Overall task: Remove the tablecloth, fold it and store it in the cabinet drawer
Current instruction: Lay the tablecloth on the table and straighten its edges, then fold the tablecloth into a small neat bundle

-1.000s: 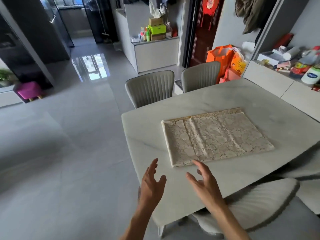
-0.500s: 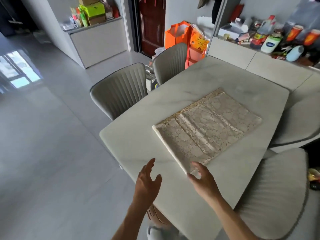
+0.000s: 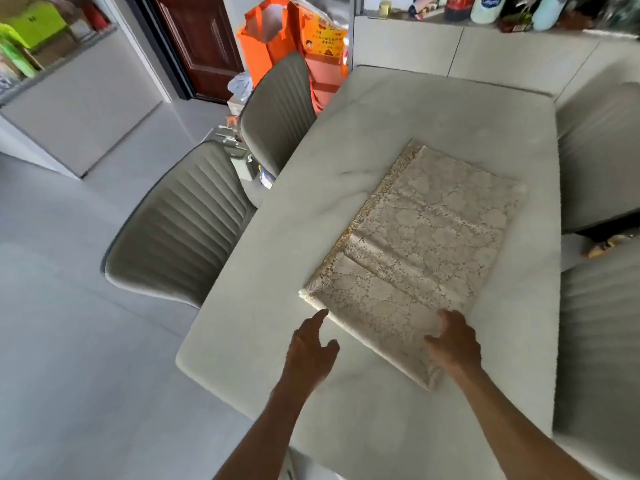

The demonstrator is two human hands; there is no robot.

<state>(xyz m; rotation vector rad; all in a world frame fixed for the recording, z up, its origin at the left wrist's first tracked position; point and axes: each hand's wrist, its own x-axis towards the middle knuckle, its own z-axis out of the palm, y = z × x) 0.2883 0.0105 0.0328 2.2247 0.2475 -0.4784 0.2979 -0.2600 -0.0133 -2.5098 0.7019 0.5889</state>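
Folded cream lace-patterned tablecloth [image 3: 420, 258], flat on a pale marble-look counter [image 3: 346, 168], long axis slanting from the near-centre edge up toward the far right. Near short edge closest to the camera, lying between the two hands. Gold-trimmed long edge facing left, toward two grey ribbed upholstered chairs [image 3: 183, 223] drawn up beside the counter.

Left hand [image 3: 310, 348] over bare counter just beside the cloth's near left corner, fingers spread and loosely extended, forefinger tip at the corner's edge; touching or just short of it, impossible to tell. Holding nothing.

Right hand [image 3: 455, 342] resting on the cloth's near right part, palm down, fingers slightly curled on the top layer and thumb out to the left; pressing or pinching a fold, not clear from this angle.

Orange shopping bag [image 3: 266, 36] on the floor past the far chair, beside a dark red door [image 3: 201, 39]. Bottles and jars along a white cabinet top [image 3: 485, 39] behind the counter's far end.
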